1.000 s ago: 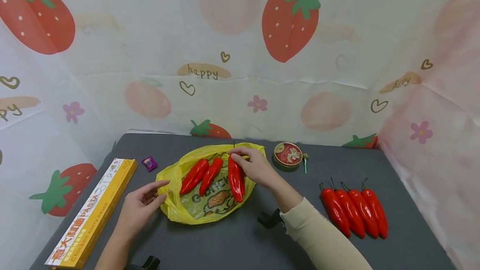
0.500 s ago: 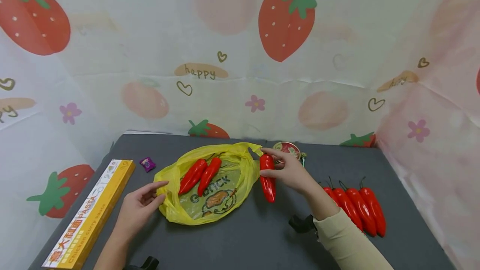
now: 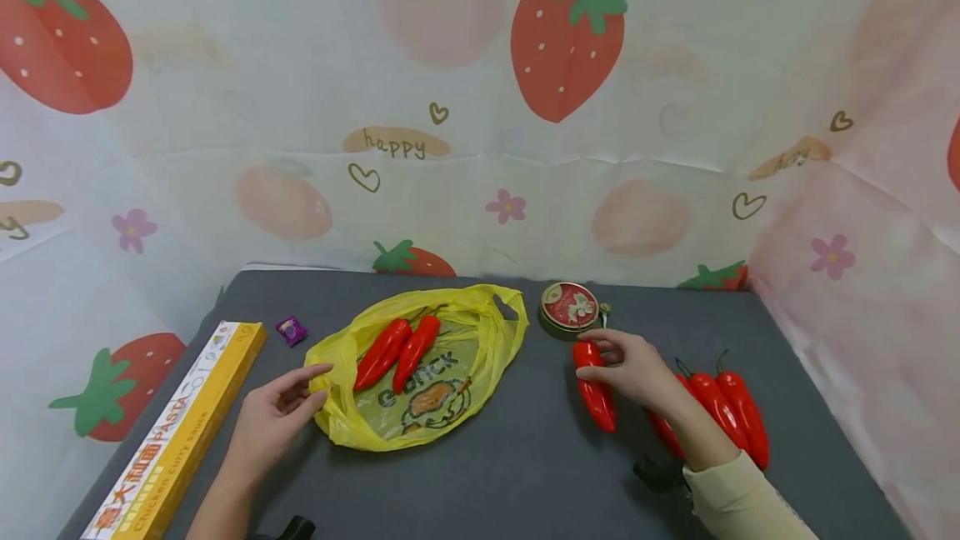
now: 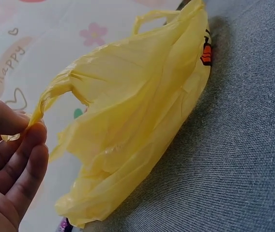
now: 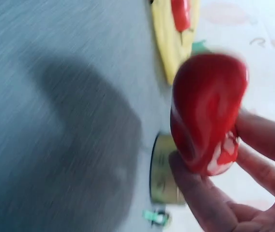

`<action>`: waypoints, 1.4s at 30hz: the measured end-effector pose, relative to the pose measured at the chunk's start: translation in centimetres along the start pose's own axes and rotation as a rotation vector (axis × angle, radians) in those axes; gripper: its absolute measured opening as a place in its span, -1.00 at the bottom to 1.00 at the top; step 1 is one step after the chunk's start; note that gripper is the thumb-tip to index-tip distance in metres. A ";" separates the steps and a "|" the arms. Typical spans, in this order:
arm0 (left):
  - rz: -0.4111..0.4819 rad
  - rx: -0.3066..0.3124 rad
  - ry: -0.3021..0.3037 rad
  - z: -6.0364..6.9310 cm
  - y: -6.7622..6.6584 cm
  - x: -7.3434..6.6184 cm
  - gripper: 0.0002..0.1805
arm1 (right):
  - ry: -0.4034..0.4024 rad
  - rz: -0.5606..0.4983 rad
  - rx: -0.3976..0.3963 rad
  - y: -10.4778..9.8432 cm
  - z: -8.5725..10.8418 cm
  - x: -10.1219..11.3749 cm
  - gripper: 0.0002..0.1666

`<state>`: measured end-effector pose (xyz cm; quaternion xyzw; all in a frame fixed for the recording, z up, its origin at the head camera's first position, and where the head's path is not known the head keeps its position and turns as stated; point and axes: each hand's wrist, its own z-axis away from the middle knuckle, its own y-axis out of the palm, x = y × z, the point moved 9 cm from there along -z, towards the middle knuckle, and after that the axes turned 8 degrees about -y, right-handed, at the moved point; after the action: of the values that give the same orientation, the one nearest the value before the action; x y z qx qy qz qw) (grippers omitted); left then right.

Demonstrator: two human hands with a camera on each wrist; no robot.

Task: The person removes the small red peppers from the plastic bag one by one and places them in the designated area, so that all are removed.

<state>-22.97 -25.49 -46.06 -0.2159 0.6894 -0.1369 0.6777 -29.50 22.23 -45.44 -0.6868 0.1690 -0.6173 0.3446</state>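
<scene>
My right hand (image 3: 637,369) grips a glossy red chili pepper (image 3: 595,390) near its top, held over the table between the bag and a group of peppers. In the right wrist view that pepper (image 5: 207,106) is blurred, with the thumb and fingers about its far end. At the left, my left hand (image 3: 273,419) pinches the edge of a yellow plastic bag (image 3: 341,423); the left wrist view shows the bag's gathered handle (image 4: 43,104) between thumb and fingers. Two red chili peppers (image 3: 397,354) lie in the open bag. Several more peppers (image 3: 738,407) lie at right, partly hidden behind my forearm.
A yellow pasta box (image 3: 176,432) lies along the left side, with a small purple wrapped candy (image 3: 292,330) near it. Behind my right hand stands a round red-lidded tin (image 3: 570,308), a small green item (image 3: 604,313) beside it. Printed cloth (image 3: 480,107) hangs behind the table.
My right hand has lifted one pepper out of the yellow bag and carried it right, past the front of the tin. The left hand stays at the bag's edge.
</scene>
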 end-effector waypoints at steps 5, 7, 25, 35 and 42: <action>-0.028 -0.009 -0.029 0.0 -0.1 0.2 -0.64 | -0.030 0.073 -0.011 -1.3 2.0 -1.0 -0.34; -0.038 -0.013 -0.042 -0.1 -0.1 0.3 -0.64 | -0.041 0.105 -0.017 -1.7 2.5 -1.3 -0.36; -0.026 -0.008 -0.043 -0.1 0.1 0.5 -0.63 | -0.172 0.394 -0.059 -2.4 3.8 -2.6 -0.47; -0.036 -0.007 -0.039 -0.1 0.1 0.4 -0.63 | -0.145 0.401 -0.037 -2.9 4.5 -3.1 -0.42; -0.050 -0.009 -0.037 -0.2 0.1 0.3 -0.63 | -0.131 0.329 -0.057 -3.9 4.4 -1.6 -0.39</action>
<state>-23.18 -25.57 -46.37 -0.2388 0.6718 -0.1468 0.6857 -26.30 27.17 -43.99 -0.6983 0.2738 -0.5012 0.4315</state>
